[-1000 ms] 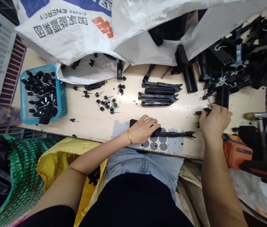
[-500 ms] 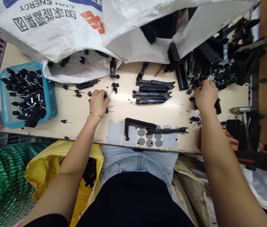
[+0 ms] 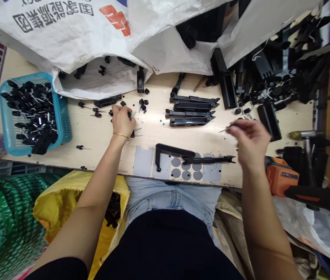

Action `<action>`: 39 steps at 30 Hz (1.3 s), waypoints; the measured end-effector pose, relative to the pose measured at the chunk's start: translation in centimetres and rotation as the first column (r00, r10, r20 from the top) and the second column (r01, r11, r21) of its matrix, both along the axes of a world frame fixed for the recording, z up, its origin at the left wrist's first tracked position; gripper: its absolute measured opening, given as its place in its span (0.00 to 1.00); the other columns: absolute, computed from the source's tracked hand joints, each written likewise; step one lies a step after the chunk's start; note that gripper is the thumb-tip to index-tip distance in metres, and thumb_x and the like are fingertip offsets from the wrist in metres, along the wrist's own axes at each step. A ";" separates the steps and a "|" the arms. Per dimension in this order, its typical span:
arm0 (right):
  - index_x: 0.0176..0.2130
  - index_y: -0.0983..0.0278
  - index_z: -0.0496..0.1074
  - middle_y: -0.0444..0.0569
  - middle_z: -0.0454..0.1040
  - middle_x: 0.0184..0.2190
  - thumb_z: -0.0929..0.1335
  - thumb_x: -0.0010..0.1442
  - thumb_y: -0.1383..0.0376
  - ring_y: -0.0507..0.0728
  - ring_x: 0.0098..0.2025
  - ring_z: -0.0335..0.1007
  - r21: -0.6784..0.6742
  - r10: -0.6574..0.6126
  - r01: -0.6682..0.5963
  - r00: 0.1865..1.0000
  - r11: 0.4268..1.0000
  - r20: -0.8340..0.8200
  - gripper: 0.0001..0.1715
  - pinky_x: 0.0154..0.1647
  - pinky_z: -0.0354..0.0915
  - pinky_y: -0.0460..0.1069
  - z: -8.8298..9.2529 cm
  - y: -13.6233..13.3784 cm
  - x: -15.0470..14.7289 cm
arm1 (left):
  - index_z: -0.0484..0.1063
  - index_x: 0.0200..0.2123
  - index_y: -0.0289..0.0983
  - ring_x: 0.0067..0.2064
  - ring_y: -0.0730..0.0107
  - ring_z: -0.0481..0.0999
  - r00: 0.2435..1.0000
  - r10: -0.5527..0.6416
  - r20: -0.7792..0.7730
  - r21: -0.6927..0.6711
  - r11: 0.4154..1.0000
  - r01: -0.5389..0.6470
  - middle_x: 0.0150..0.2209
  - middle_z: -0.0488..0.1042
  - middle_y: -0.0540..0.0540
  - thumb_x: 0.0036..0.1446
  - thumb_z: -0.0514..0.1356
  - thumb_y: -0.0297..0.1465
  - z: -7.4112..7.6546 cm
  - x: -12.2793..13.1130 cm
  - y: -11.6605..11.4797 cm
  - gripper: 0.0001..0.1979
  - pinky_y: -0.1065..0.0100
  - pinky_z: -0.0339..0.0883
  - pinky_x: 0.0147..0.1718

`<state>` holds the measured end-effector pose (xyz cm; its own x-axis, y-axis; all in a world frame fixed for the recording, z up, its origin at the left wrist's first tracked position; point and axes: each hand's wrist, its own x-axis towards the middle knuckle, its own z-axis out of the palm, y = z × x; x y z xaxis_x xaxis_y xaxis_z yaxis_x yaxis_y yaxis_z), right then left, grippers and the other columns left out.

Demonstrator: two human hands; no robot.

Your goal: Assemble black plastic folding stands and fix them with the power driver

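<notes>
Over the table's left-centre, my left hand (image 3: 123, 122) is closed in a pinch on a black-headed metal pin (image 3: 133, 114), whose silver shaft sticks out by the fingertips. More black-headed pins (image 3: 137, 135) lie just beside that hand. My right hand (image 3: 250, 139), right of centre, pinches a thin metal pin (image 3: 225, 128) that points left; its other end is hidden by the fingers. Between the hands lie several black folding arms (image 3: 192, 121) in a stack. Nearer my body, a bent black arm (image 3: 173, 151) rests on grey sheets and discs (image 3: 176, 173).
A blue basket (image 3: 65, 124) holding many black-headed pins stands at left. White sacks (image 3: 95, 42) cover the back. At right are a heap of black parts (image 3: 287, 77), a black block (image 3: 269, 121), a hammer (image 3: 308, 135) and an orange power tool (image 3: 282, 177).
My right hand has come away from the parts heap, toward me and slightly left, with a thin pin in its fingers. My left hand has stayed almost in place.
</notes>
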<state>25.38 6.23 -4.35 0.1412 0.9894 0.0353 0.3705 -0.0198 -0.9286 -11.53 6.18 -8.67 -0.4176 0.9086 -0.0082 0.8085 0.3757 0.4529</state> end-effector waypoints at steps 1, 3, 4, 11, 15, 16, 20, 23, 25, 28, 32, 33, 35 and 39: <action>0.38 0.63 0.72 0.49 0.75 0.35 0.71 0.53 0.68 0.54 0.36 0.74 -0.057 0.065 -0.072 0.992 0.996 -0.107 0.10 0.42 0.72 0.53 0.2 -1.8 -1.1 | 0.71 0.35 0.35 0.42 0.58 0.69 1.000 -0.007 0.002 -0.023 1.000 0.007 0.35 0.66 0.44 0.45 0.59 0.21 0.0 -0.1 0.2 0.12 0.57 0.63 0.49; 0.37 0.62 0.73 0.46 0.76 0.35 0.72 0.52 0.66 0.53 0.36 0.74 -0.154 0.103 -0.141 0.967 0.978 -0.233 0.10 0.42 0.73 0.53 0.0 -4.9 -2.9 | 0.72 0.33 0.35 0.41 0.58 0.69 0.999 -0.034 0.014 -0.058 0.998 0.035 0.31 0.66 0.45 0.44 0.59 0.22 0.1 -0.4 0.4 0.09 0.56 0.63 0.49; 0.37 0.62 0.73 0.46 0.76 0.34 0.73 0.52 0.65 0.53 0.35 0.74 -0.185 0.088 -0.140 0.961 0.973 -0.264 0.10 0.42 0.73 0.53 -0.2 -5.9 -3.6 | 0.72 0.32 0.35 0.40 0.58 0.69 0.999 -0.046 0.020 -0.060 0.997 0.047 0.30 0.65 0.46 0.44 0.60 0.23 0.2 -0.5 0.5 0.08 0.56 0.63 0.49; 0.38 0.61 0.73 0.48 0.76 0.36 0.70 0.57 0.64 0.55 0.38 0.74 0.012 0.249 -0.251 0.965 0.968 0.080 0.06 0.42 0.73 0.53 -1.4 -7.8 -5.4 | 0.73 0.32 0.36 0.33 0.66 0.69 0.999 -0.035 0.040 0.012 0.999 0.034 0.34 0.68 0.46 0.45 0.59 0.23 0.4 0.0 -0.4 0.08 0.60 0.65 0.46; 0.38 0.60 0.73 0.50 0.77 0.35 0.66 0.61 0.66 0.56 0.39 0.74 0.120 0.429 -0.520 0.797 0.846 0.426 0.05 0.41 0.72 0.52 -0.6 -7.7 -5.5 | 0.73 0.30 0.35 0.34 0.66 0.70 0.997 -0.043 0.060 0.017 0.999 0.042 0.30 0.68 0.48 0.45 0.60 0.23 0.4 0.3 -0.6 0.06 0.62 0.64 0.46; 0.38 0.60 0.73 0.50 0.76 0.34 0.66 0.61 0.66 0.56 0.38 0.74 0.140 0.395 -0.504 0.796 0.853 0.458 0.06 0.40 0.72 0.52 -0.6 -7.7 -5.4 | 0.74 0.30 0.35 0.33 0.68 0.70 0.996 -0.041 0.079 0.034 0.999 0.038 0.31 0.69 0.48 0.45 0.61 0.24 0.3 0.3 -0.5 0.06 0.63 0.65 0.45; 0.40 0.60 0.73 0.52 0.77 0.37 0.66 0.61 0.67 0.58 0.40 0.74 0.221 0.285 -0.439 0.818 0.871 0.500 0.07 0.42 0.71 0.53 -2.0 -7.6 -4.7 | 0.74 0.32 0.35 0.31 0.74 0.69 0.980 -0.037 0.197 0.110 0.994 0.015 0.34 0.71 0.48 0.47 0.62 0.26 0.0 -0.2 -0.3 0.06 0.68 0.67 0.40; 0.47 0.59 0.71 0.53 0.77 0.44 0.64 0.61 0.70 0.59 0.46 0.73 0.266 0.333 -0.523 0.782 0.810 0.526 0.15 0.46 0.70 0.55 -3.4 -8.0 -4.0 | 0.73 0.41 0.35 0.36 0.73 0.72 0.966 -0.006 0.258 0.217 0.975 -0.052 0.38 0.71 0.48 0.50 0.62 0.27 0.6 -0.2 -0.7 0.12 0.70 0.68 0.40; 0.54 0.60 0.68 0.55 0.74 0.49 0.64 0.61 0.72 0.59 0.50 0.71 0.277 0.357 -0.563 0.760 0.778 0.543 0.22 0.49 0.69 0.56 -4.1 -8.4 -3.5 | 0.72 0.44 0.36 0.40 0.72 0.73 0.950 -0.016 0.312 0.329 0.940 -0.092 0.41 0.71 0.47 0.53 0.61 0.28 1.7 0.4 -1.7 0.14 0.70 0.68 0.42; 0.60 0.61 0.61 0.58 0.72 0.53 0.64 0.60 0.73 0.60 0.53 0.69 0.258 0.362 -0.593 0.721 0.763 0.590 0.29 0.51 0.68 0.58 -4.6 -9.0 -2.9 | 0.74 0.42 0.37 0.41 0.71 0.74 0.851 -0.174 0.495 0.431 0.900 -0.067 0.41 0.73 0.46 0.54 0.62 0.33 3.1 2.6 -4.3 0.11 0.69 0.70 0.43; 0.65 0.61 0.53 0.59 0.71 0.53 0.64 0.60 0.70 0.62 0.51 0.70 0.233 0.309 -0.603 0.657 0.763 0.687 0.36 0.48 0.67 0.58 -5.1 -9.5 -2.7 | 0.76 0.37 0.37 0.38 0.71 0.75 0.659 -0.279 0.699 0.419 0.906 -0.061 0.36 0.74 0.47 0.51 0.66 0.35 2.3 6.0 -7.0 0.11 0.69 0.71 0.41; 0.66 0.61 0.51 0.59 0.71 0.53 0.64 0.60 0.70 0.62 0.51 0.70 0.232 0.298 -0.606 0.644 0.761 0.705 0.37 0.47 0.67 0.58 -5.2 -9.6 -2.7 | 0.77 0.36 0.37 0.38 0.72 0.75 0.626 -0.261 0.735 0.399 0.913 -0.087 0.36 0.75 0.47 0.50 0.67 0.35 1.7 6.6 -7.2 0.11 0.69 0.71 0.41; 0.67 0.60 0.48 0.59 0.70 0.54 0.64 0.60 0.70 0.62 0.50 0.70 0.234 0.280 -0.612 0.624 0.755 0.729 0.39 0.47 0.67 0.58 -5.5 -9.6 -2.7 | 0.77 0.36 0.37 0.36 0.73 0.75 0.569 -0.218 0.793 0.354 0.925 -0.138 0.35 0.75 0.47 0.49 0.67 0.35 0.6 7.2 -7.1 0.11 0.69 0.71 0.40; 0.67 0.61 0.46 0.59 0.71 0.52 0.64 0.60 0.71 0.62 0.48 0.70 0.237 0.254 -0.613 0.605 0.754 0.754 0.41 0.47 0.66 0.58 -5.7 -9.6 -2.7 | 0.77 0.36 0.37 0.36 0.73 0.75 0.548 -0.196 0.813 0.344 0.921 -0.181 0.36 0.75 0.47 0.48 0.68 0.36 -0.1 7.3 -6.5 0.12 0.68 0.72 0.40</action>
